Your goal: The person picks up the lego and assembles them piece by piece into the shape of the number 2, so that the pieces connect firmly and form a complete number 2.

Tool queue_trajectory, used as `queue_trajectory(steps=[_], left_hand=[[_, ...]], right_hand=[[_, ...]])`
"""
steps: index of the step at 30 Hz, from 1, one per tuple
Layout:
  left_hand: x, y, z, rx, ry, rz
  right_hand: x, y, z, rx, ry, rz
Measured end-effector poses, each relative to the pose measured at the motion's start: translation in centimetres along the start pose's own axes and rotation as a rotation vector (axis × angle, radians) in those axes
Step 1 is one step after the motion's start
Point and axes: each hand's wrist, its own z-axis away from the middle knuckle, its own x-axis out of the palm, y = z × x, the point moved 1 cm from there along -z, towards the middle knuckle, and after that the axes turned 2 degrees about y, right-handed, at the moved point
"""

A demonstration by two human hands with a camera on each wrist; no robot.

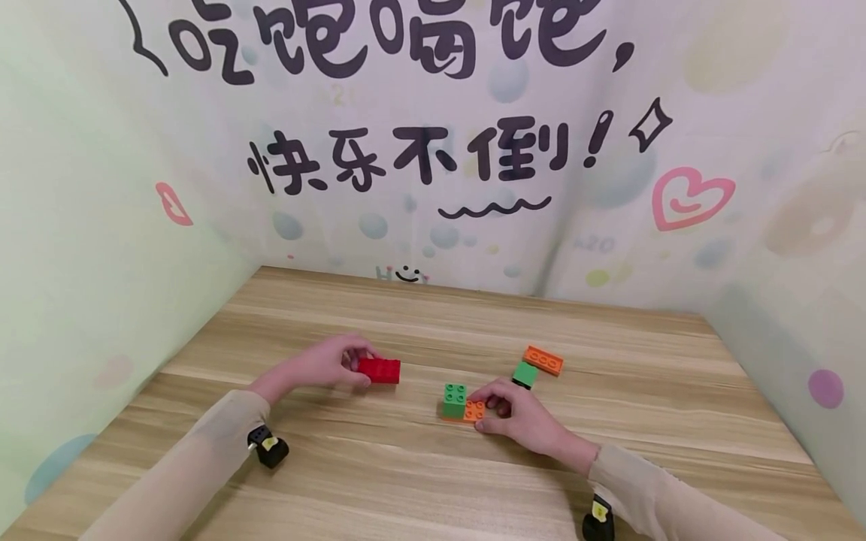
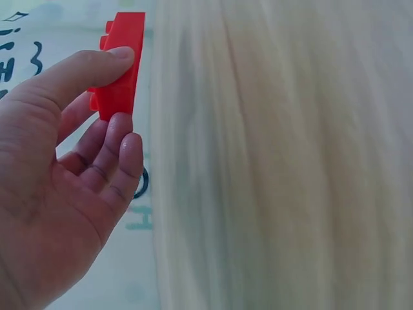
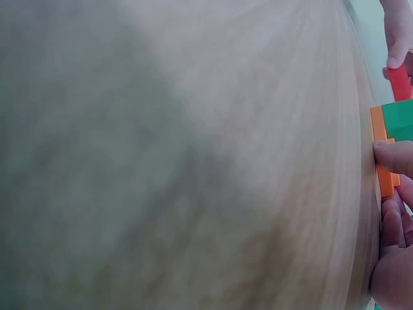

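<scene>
A long red toy brick [image 1: 380,370] is pinched at its left end by my left hand [image 1: 336,361]. In the left wrist view the thumb lies across one side of the red brick [image 2: 122,84], its studs facing left. My right hand [image 1: 524,417] pinches the right end of a flat orange brick [image 1: 474,410] low on the table. On that orange brick's left half sits a green square brick [image 1: 455,401], studs up. The right wrist view shows the thumb against the orange brick's [image 3: 386,174] edge, with the green brick [image 3: 400,119] attached beside it.
Beyond my right hand lie another green brick [image 1: 525,373], dark along its lower edge, and a second flat orange brick [image 1: 544,360] just behind it. The wooden table [image 1: 379,481] reaches back to a printed cloth wall [image 1: 406,240], with more cloth at both sides.
</scene>
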Motion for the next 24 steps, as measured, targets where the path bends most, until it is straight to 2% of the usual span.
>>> queue_trajectory(steps=[6, 9, 17, 24], left_hand=[[-0.2, 1.3, -0.8, 0.04, 0.051, 0.019], [-0.2, 2.0, -1.1, 0.039, 0.067, 0.021], [-0.2, 3.6, -1.6, 0.052, 0.082, -0.011], [0.2, 4.8, -2.1, 0.045, 0.092, 0.011]], right_hand=[[0.0, 0.0, 0.0, -0.006, 0.001, 0.001], [0.0, -0.1, 0.0, 0.003, -0.002, 0.0], [0.0, -0.1, -0.1, 0.019, -0.012, 0.006], [0.0, -0.2, -0.1, 0.034, -0.015, 0.003]])
